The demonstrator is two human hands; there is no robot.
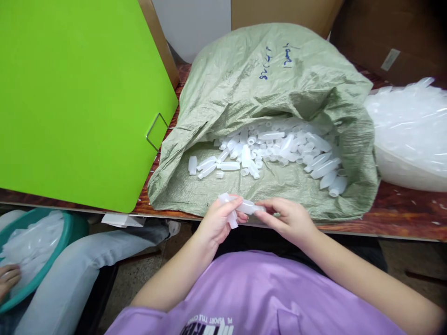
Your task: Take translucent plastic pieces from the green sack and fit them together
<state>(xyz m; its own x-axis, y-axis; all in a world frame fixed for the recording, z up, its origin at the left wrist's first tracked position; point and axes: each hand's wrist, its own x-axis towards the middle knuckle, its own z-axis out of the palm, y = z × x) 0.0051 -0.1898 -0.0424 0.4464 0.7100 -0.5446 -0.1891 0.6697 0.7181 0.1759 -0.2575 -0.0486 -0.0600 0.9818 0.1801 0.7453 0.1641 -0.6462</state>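
My left hand (219, 218) is closed around a couple of small translucent white plastic tubes (228, 211) at the table's front edge. My right hand (288, 217) pinches the other end of one plastic tube (250, 207) that spans between both hands. Just beyond the hands, an open green woven sack (265, 83) lies on the table, and a pile of the same white tubes (279, 151) spills from its mouth.
A bright green board (77, 97) leans at the left over the wooden table (401, 209). A clear plastic bag of white parts (412, 130) sits at the right. At lower left, another person's hand (7, 279) rests in a teal basin (70, 232) of plastic parts. Cardboard boxes stand behind.
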